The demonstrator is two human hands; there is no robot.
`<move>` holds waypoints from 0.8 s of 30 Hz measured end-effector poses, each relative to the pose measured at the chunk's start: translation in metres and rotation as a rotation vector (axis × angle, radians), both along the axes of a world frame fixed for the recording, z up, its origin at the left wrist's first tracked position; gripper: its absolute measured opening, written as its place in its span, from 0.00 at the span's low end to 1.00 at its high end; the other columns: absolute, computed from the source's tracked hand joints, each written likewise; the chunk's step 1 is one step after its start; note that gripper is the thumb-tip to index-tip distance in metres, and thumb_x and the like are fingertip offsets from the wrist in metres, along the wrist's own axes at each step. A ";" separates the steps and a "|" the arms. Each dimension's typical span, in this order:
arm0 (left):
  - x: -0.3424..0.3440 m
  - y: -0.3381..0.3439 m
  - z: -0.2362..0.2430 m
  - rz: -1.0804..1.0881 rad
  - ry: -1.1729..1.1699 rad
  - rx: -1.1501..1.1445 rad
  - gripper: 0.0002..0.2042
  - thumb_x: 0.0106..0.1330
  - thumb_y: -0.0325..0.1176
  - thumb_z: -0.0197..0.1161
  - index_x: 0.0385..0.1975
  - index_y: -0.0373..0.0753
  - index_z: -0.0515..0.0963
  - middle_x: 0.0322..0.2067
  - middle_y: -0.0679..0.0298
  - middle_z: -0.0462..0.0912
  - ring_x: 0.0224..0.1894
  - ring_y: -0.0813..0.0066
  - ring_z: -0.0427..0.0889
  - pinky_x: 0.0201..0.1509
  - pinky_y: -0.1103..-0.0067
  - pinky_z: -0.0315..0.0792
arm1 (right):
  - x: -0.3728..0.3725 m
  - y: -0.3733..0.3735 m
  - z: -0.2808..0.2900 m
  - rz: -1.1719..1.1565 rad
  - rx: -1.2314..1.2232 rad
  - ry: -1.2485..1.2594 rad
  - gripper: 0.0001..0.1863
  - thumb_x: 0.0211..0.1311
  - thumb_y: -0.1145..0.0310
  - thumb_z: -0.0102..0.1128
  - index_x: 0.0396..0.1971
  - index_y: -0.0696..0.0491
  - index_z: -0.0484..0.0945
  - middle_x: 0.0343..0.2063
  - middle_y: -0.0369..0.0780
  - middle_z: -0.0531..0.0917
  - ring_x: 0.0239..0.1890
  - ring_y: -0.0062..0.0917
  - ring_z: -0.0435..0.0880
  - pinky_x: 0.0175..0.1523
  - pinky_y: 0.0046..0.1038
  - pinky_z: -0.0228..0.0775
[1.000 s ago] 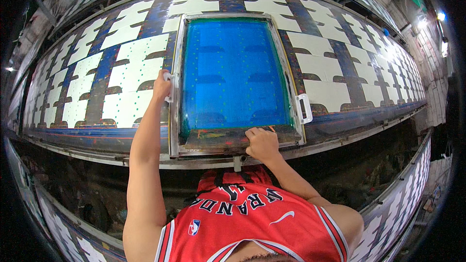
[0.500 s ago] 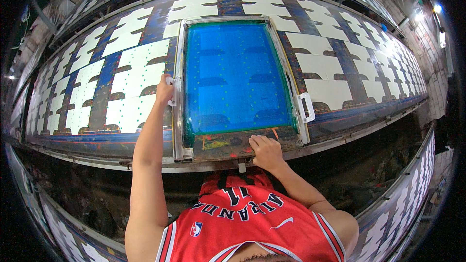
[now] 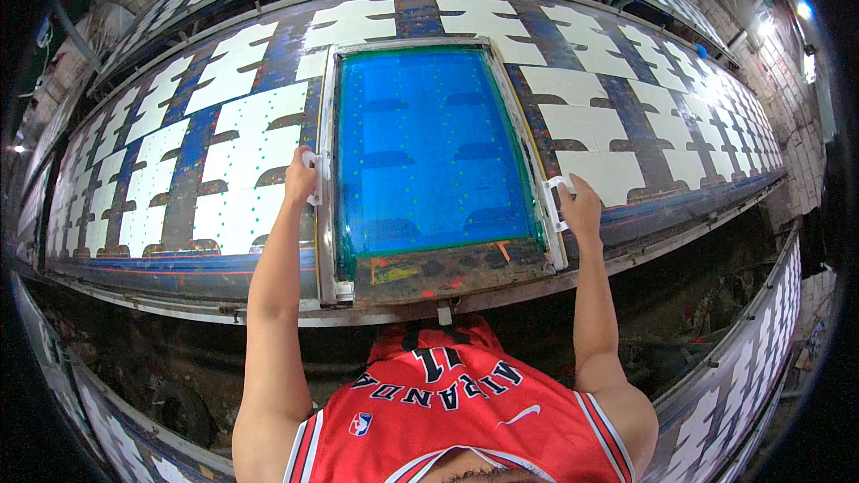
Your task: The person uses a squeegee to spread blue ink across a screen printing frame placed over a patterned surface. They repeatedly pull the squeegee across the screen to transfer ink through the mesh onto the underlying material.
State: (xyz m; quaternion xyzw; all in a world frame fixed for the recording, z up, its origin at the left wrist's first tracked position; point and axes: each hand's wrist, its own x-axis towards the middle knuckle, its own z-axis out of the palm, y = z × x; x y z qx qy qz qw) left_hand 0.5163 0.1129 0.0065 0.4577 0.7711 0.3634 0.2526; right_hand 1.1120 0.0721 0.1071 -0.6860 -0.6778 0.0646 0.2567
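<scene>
Probably for balance, my left hand point(image 3: 302, 179) curled round the blue-mesh metal frame's point(image 3: 429, 152) white plastic handle point(image 3: 310, 159); my right hand point(image 3: 583, 206) bent by the twin handle point(image 3: 552, 204), grip unclear.

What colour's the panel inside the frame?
The panel is blue; the head view shows it best.

I see a vivid blue mesh screen point(image 3: 425, 179) with green dots, white handles point(image 3: 554, 205), pale panels point(image 3: 259, 130), green-speckled on the left, and a red jersey point(image 3: 465, 398).

We see bright lamps point(image 3: 766, 27) at upper right, glare on the table point(image 3: 635, 139) (its right side), edges bowing toward black corners.
</scene>
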 end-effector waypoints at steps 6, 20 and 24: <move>0.003 -0.001 0.006 0.015 -0.043 0.005 0.27 0.59 0.20 0.55 0.61 0.46 0.73 0.37 0.47 0.86 0.28 0.57 0.87 0.28 0.65 0.79 | 0.049 0.041 -0.065 -0.082 -0.234 0.015 0.18 0.72 0.64 0.55 0.53 0.61 0.82 0.38 0.51 0.88 0.39 0.41 0.89 0.45 0.37 0.80; 0.010 0.019 0.067 0.040 -0.059 0.024 0.23 0.59 0.20 0.58 0.55 0.43 0.80 0.28 0.58 0.83 0.19 0.72 0.79 0.20 0.73 0.72 | 0.055 0.049 -0.048 -0.073 -0.263 0.353 0.17 0.61 0.80 0.62 0.51 0.62 0.84 0.30 0.45 0.89 0.25 0.24 0.88 0.28 0.27 0.80; 0.049 0.040 0.088 0.048 -0.020 0.098 0.22 0.60 0.21 0.58 0.55 0.42 0.79 0.30 0.57 0.84 0.20 0.72 0.79 0.20 0.74 0.70 | 0.081 0.065 -0.022 -0.097 -0.196 0.333 0.14 0.58 0.74 0.66 0.45 0.58 0.86 0.27 0.48 0.88 0.26 0.32 0.90 0.36 0.36 0.80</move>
